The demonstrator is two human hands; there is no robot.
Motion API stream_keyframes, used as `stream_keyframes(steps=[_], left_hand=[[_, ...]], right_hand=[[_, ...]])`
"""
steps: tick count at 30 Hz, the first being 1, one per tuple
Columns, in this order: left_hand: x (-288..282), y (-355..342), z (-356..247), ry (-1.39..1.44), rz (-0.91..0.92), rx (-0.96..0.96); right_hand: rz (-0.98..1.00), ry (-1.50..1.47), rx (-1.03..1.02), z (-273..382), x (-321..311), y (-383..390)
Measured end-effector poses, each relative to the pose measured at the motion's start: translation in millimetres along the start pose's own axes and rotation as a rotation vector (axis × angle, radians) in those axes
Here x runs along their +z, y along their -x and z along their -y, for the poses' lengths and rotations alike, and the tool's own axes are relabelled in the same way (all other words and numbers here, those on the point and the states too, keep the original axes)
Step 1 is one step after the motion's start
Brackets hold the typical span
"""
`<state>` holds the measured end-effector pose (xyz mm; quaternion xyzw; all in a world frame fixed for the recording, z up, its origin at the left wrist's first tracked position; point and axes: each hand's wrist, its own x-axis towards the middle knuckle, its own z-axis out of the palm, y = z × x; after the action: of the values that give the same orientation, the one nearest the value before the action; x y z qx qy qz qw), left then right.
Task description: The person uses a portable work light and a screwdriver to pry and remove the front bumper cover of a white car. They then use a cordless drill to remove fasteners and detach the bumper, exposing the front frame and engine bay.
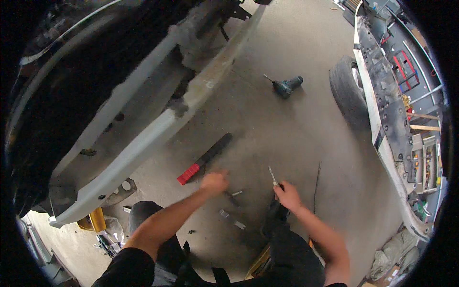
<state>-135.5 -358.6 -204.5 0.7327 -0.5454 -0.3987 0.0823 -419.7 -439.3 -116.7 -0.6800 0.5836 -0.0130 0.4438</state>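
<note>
My left hand [215,182] is smeared by motion and hovers low over the concrete floor, so its fingers cannot be read. Just beyond it lies a long black bar-shaped tool with a red end [189,174]. A small dark piece with a silvery tip [237,193] lies to its right. Closer to me is a grey flat strip [232,219]. My right hand [287,195] is closed around a tool with a slim metal shaft [272,175] pointing away from me; the fist hides its handle, so its exact kind is unclear.
A pale bumper [143,136] curves across the left beside a vehicle. Farther off, a cordless drill [287,87] lies on the floor. A tyre [348,91] and a white-edged panel [377,115] stand at the right. A thin dark rod [317,186] lies beyond my right forearm.
</note>
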Motion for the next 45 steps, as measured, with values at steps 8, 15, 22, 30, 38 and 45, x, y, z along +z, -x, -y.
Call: stream_keyframes(steps=[8,15,22,30,38,45], left_hand=[[111,-11,-48,-0.421,0.128,0.338],[118,-19,-16,-0.441,0.041,0.552],[16,4,-44,0.743,0.113,0.013],[-57,17,-25,1.215,0.272,0.015],[-67,27,-37,0.825,0.215,0.208],[-77,35,-40,0.484,0.009,0.484]], right_hand=[[-0.041,-0.033,-0.114,-38,38,10],[-0.085,-0.039,-0.153,-13,28,5],[-0.164,0.0,-0.35,8,15,12],[-0.093,-0.039,-0.436,63,-12,17],[-0.113,0.031,-0.521,79,-13,22],[0.002,0.001,-0.446,85,-21,26]])
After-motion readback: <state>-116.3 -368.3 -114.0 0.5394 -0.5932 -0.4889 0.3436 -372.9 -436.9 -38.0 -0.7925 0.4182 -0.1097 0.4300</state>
